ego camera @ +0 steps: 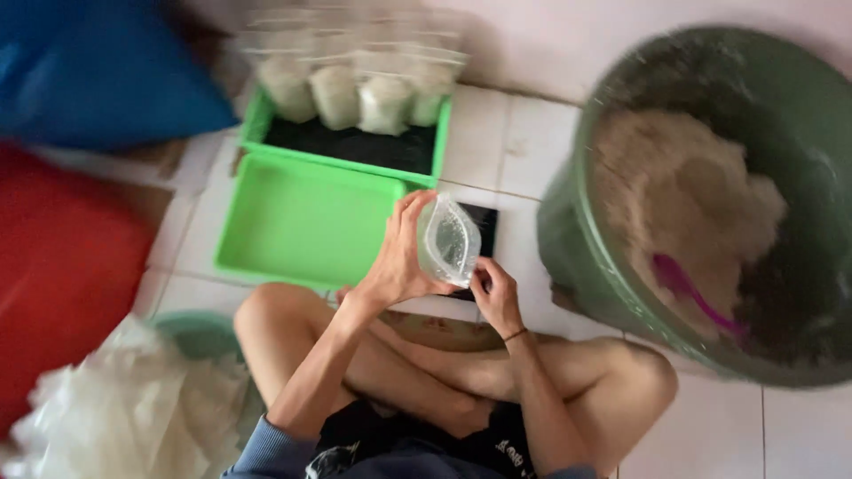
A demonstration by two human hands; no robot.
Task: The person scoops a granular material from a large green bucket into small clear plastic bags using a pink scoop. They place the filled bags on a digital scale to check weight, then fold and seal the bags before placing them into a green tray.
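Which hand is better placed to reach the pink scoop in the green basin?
Right: the right hand only pinches the edge of the clear bag and sits nearer the pink scoop; the left hand grips the bag.

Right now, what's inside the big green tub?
The green tub holds a mound of tan powder with a purple scoop half buried; its blade and the tub's bottom are covered.

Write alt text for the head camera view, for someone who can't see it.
A seated person's left hand and right hand hold open a small clear plastic bag above a tiled floor, between green trays and a green tub of pale powder.
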